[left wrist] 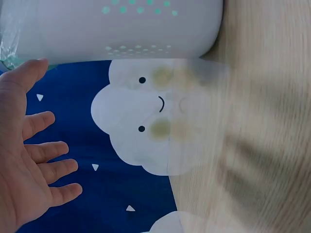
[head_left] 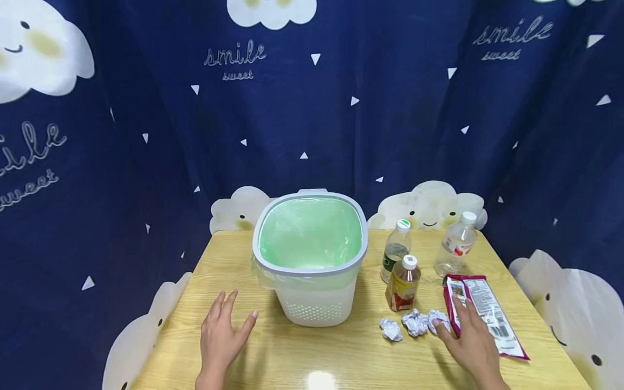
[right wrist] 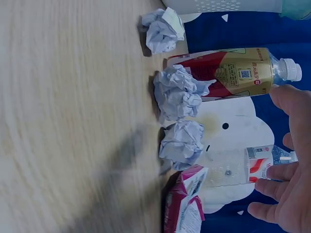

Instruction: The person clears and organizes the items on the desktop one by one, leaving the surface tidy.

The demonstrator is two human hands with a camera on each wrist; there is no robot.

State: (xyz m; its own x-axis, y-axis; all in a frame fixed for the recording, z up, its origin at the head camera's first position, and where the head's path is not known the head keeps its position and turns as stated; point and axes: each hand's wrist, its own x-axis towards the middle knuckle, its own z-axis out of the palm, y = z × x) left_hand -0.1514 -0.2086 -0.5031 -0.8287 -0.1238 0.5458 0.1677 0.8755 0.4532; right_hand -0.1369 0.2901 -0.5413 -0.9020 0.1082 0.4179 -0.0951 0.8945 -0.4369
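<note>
My left hand hovers over the left of the table, fingers spread and holding nothing, left of a white bin lined with a green bag. At the right, my empty right hand is held with fingers apart, overlapping a magenta and white snack packet in the head view. Near its thumb are crumpled paper balls, three in a row. Behind them stands a bottle with a red and gold label. A green-capped clear bottle and a white-capped clear bottle stand farther back.
The wooden table carries everything, with the bin at its back middle. A dark blue curtain with clouds and triangles hangs behind and beside it.
</note>
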